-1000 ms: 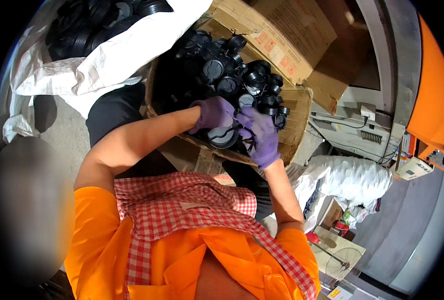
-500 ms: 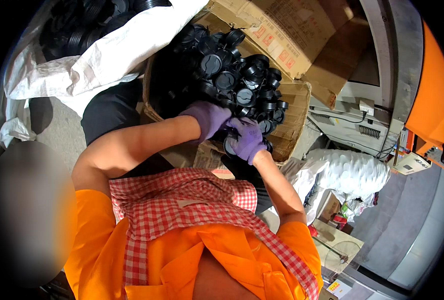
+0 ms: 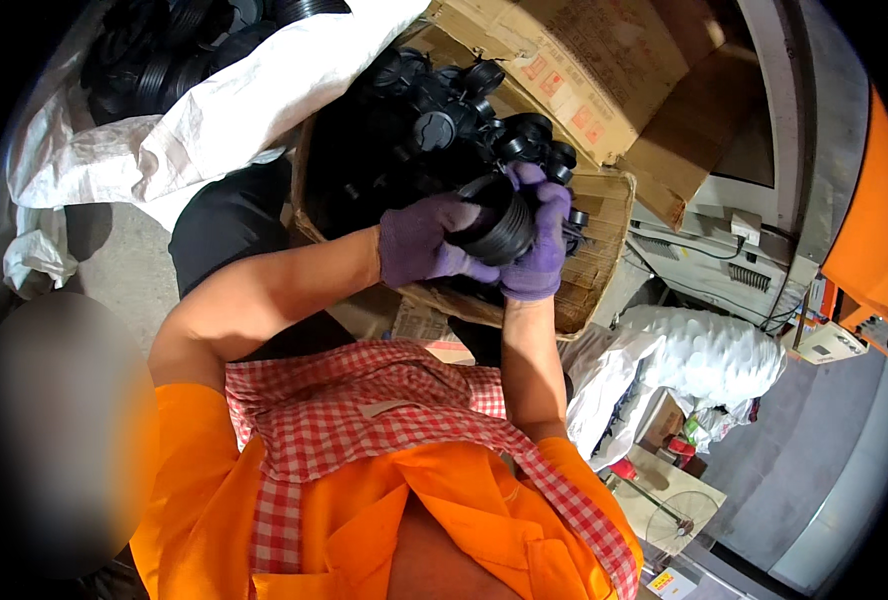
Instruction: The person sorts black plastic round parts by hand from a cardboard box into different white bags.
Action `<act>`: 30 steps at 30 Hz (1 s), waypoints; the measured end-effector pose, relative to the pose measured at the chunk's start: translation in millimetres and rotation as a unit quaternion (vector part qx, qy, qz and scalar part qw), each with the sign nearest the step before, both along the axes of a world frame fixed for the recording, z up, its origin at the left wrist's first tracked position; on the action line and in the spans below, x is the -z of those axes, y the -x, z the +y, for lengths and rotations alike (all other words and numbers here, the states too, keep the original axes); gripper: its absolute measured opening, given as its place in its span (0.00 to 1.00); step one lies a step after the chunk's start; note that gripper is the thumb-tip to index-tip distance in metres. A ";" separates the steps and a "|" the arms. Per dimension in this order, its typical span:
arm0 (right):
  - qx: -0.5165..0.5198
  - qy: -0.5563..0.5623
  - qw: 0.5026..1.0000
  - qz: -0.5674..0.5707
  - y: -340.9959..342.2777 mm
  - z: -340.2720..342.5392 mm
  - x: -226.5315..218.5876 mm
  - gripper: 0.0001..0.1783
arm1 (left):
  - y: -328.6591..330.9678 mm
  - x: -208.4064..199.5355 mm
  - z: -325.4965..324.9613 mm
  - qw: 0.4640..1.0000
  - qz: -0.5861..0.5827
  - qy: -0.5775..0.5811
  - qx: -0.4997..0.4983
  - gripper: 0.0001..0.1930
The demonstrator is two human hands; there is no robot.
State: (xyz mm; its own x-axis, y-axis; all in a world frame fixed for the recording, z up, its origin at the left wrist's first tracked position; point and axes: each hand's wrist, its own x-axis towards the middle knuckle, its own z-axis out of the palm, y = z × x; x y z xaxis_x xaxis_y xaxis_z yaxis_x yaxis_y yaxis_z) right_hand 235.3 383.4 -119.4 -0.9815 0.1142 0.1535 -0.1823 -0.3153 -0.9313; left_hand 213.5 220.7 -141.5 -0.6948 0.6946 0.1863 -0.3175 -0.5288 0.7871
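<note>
Between my two hands is a black ribbed plastic fitting (image 3: 502, 228), round and hollow, held above the near side of a cardboard box. My left hand (image 3: 426, 240), in a purple glove, grips its left side with thumb and fingers. Along its right side wrap the fingers of my right hand (image 3: 541, 240), gloved the same. Under and beyond them, the cardboard box (image 3: 600, 235) holds a heap of small black round plastic parts (image 3: 434, 130). My hands and the fitting hide part of that heap.
A white woven sack (image 3: 214, 115) with larger black ribbed parts (image 3: 169, 70) stands at the far left. The box's raised flap (image 3: 584, 70) leans at the back. Rightward are a bag of white round pieces (image 3: 719, 350), a fan (image 3: 682, 522) and an orange machine (image 3: 869, 220).
My hands, earlier close together low over the heap, have moved apart and now hold the ribbed fitting between them. My right hand has risen and turned upward.
</note>
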 end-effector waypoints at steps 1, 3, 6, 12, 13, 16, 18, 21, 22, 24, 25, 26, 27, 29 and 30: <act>0.004 -0.058 0.997 -0.043 3.8 -3.1 -3.3 0.13 | 1.3 -5.2 -1.9 0.990 -0.131 -0.037 0.039 0.22; 0.011 -0.175 0.976 -0.126 13.0 -8.3 -17.3 0.15 | 5.4 -10.7 -1.1 0.973 -0.231 -0.017 0.010 0.23; 0.092 -0.320 0.942 -0.047 13.7 -4.2 1.9 0.11 | 23.1 -8.5 4.9 0.894 0.274 0.266 -0.235 0.20; 0.266 -0.495 0.821 -0.105 42.2 53.5 63.4 0.17 | 48.0 -63.9 -38.9 0.639 0.495 0.303 -0.504 0.14; 0.242 -0.476 0.833 -0.143 37.8 74.3 81.2 0.17 | 60.7 -84.2 -60.4 0.642 0.481 0.330 -0.497 0.14; 0.058 -0.704 0.693 -0.147 28.2 85.6 102.6 0.19 | 97.8 -83.9 -101.2 0.485 0.489 0.291 -0.664 0.20; -0.078 -0.783 0.598 -0.152 23.8 98.7 127.0 0.32 | 108.5 -97.5 -112.4 0.319 0.492 0.290 -0.756 0.20; -0.189 -0.788 0.540 -0.227 33.4 85.3 132.7 0.39 | 60.5 -83.6 -84.8 0.469 0.463 0.402 -0.636 0.17; -0.186 -0.783 0.534 -0.258 36.8 81.1 133.8 0.39 | 50.8 -71.7 -67.6 0.569 0.462 0.392 -0.555 0.16; -0.174 -0.754 0.559 -0.298 40.0 90.6 141.3 0.31 | 49.0 -42.4 -37.5 0.699 0.465 0.330 -0.432 0.17; -0.125 -0.727 0.631 -0.239 36.3 105.6 150.4 0.27 | 44.5 -26.1 -24.0 0.767 0.390 0.351 -0.369 0.19; -0.071 -0.693 0.695 -0.179 29.8 123.5 158.3 0.24 | 49.2 -28.0 -21.3 0.829 0.307 0.353 -0.305 0.20; -0.018 -0.651 0.750 -0.116 23.1 132.8 161.0 0.21 | 54.9 -28.1 -19.0 0.879 0.220 0.352 -0.236 0.20; -0.038 -0.669 0.741 -0.041 24.3 76.4 81.3 0.14 | 59.4 -21.5 -26.1 0.902 0.120 0.371 -0.185 0.23; -0.038 -0.663 0.745 0.054 22.2 67.7 59.1 0.14 | 59.8 -19.6 -20.6 0.897 0.120 0.382 -0.189 0.24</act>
